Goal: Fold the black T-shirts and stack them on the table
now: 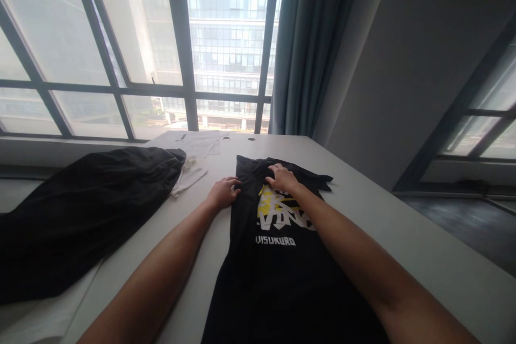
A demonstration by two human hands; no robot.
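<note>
Blk tee (278, 285) lies flat on the white tabletop (382, 236), centre, collar end toward window, print (282, 217) up (yellow/white graphic, white lettering below). Its L side is folded in over the front, cutting into the print; R sleeve sticks out to the R. L hand (221, 193) at folded edge nr the top, fingers slightly curled, thumb apart. R hand (283, 178) on upper chest just above graphic, fingers spread, thumb apart. Further L: dark garment (100, 199), w/ white cloth (188, 176) at its far end. White sheets (197, 143) at far edge. Behind: window (228, 27), blue-grey curtain (308, 48).
</note>
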